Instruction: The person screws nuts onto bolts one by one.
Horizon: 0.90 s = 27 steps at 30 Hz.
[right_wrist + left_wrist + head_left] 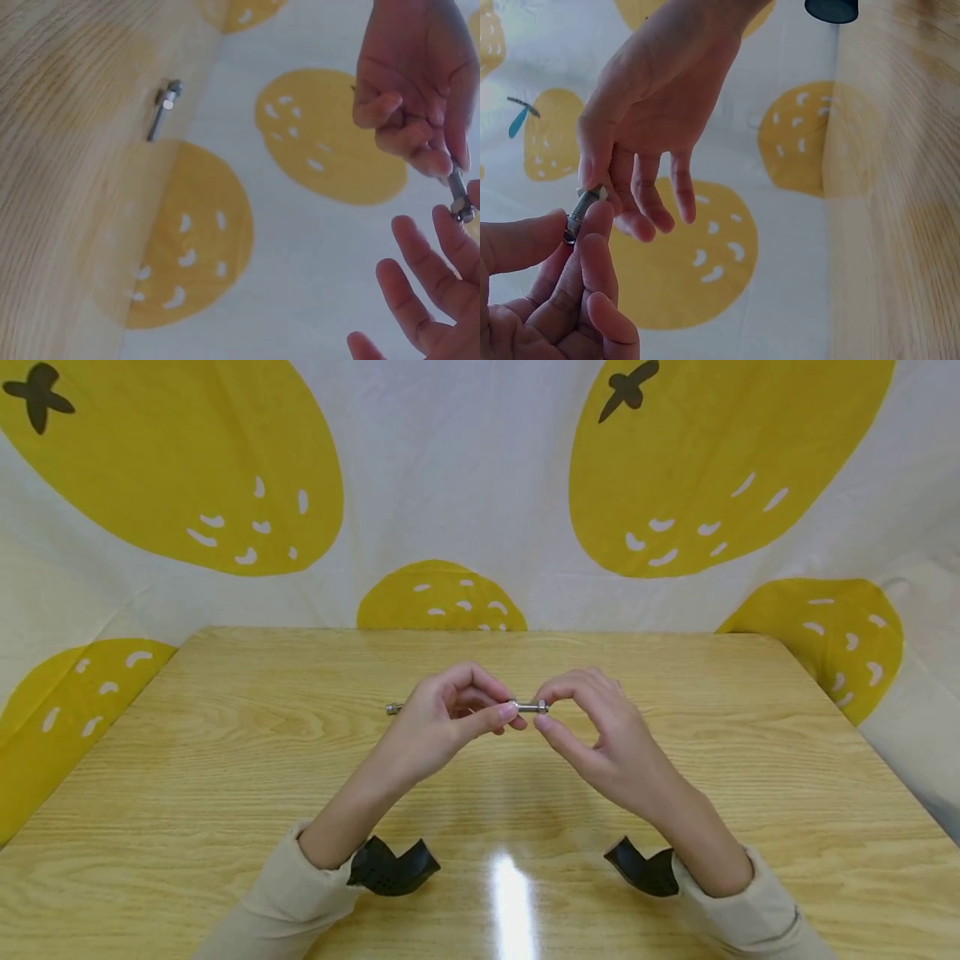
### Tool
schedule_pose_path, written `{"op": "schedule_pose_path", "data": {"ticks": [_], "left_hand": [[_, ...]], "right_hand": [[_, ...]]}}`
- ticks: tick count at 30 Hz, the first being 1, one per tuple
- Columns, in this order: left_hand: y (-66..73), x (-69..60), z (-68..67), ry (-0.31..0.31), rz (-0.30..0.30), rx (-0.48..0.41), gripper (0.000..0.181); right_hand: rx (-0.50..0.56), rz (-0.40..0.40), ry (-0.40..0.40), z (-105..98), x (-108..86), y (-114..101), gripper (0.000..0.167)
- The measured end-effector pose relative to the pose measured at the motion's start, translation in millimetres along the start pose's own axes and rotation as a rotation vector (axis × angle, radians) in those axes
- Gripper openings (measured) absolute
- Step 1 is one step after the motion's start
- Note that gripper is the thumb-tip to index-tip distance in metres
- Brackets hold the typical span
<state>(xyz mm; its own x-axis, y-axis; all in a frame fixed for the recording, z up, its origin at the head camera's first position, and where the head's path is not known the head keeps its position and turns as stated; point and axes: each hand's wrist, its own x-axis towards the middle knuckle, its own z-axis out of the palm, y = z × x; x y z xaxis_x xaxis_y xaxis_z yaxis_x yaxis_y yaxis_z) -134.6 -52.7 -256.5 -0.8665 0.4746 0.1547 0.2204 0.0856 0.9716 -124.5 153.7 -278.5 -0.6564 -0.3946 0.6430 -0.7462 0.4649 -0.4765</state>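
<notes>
Above the middle of the table, a small metal bolt [528,707] is held level between two hands. My left hand [442,722] pinches its left end between thumb and forefinger. At the other end, a hex nut [542,706] sits on the bolt, and the thumb and forefinger of my right hand [618,739] pinch it. The threaded shank [583,210] shows between the fingertips in the left wrist view. A second bolt [161,112] with a nut lies on the table; in the head view the left hand covers most of it.
The wooden table [247,760] reaches back to a white cloth [457,468] printed with yellow fruit. Black curved wrist mounts [393,868] jut inward from both sleeves. A bright light reflection lies on the table near the front.
</notes>
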Motion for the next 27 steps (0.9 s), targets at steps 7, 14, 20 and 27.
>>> {"op": "schedule_pose_path", "data": {"ticks": [7,14,20,27], "left_hand": [[1.5,-1.1,3.1,-0.004,0.002,-0.003,0.013],[2.2,-1.3,2.7,-0.001,0.0,0.007,0.015],[3.0,-1.0,0.7,0.009,-0.006,0.009,0.015],[2.3,-0.9,0.8,-0.001,-0.003,-0.002,0.014]], "right_hand": [[-0.028,0.062,-0.015,0.9,-0.8,-1.1,0.022],[-0.025,0.107,-0.032,-4.1,-0.4,-3.6,0.017],[-0.026,0.004,-0.003,-3.8,1.2,-4.7,0.04],[-0.025,-0.031,0.023,-1.7,2.1,-4.8,0.028]]}}
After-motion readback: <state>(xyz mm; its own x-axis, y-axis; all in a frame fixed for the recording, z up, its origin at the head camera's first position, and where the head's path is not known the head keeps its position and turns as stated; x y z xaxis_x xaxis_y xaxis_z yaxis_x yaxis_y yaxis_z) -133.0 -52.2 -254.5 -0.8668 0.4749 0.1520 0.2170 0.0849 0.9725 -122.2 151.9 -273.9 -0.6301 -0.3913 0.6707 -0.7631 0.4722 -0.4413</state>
